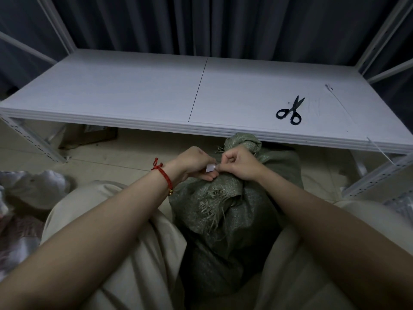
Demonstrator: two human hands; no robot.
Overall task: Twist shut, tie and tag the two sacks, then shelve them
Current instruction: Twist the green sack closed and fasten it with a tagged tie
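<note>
A green woven sack (pixel 223 220) stands between my knees, its frayed mouth folded over at the top. Behind it a second green sack (pixel 279 159) sits with its bunched neck (pixel 243 142) just under the shelf edge. My left hand (pixel 194 163) pinches a small white tag (pixel 210 168) above the near sack's top. My right hand (pixel 239 164) meets it there, fingertips closed on the same tag's edge. Whether a tie runs through the tag is hidden by my fingers.
The white shelf board (pixel 156 92) spans the view in front, with black scissors (pixel 290 110) on its right part and white cable ties (pixel 380 151) at its right edge. Crumpled white plastic bags (pixel 33 186) lie on the floor at left. Metal shelf uprights (pixel 29 139) flank both sides.
</note>
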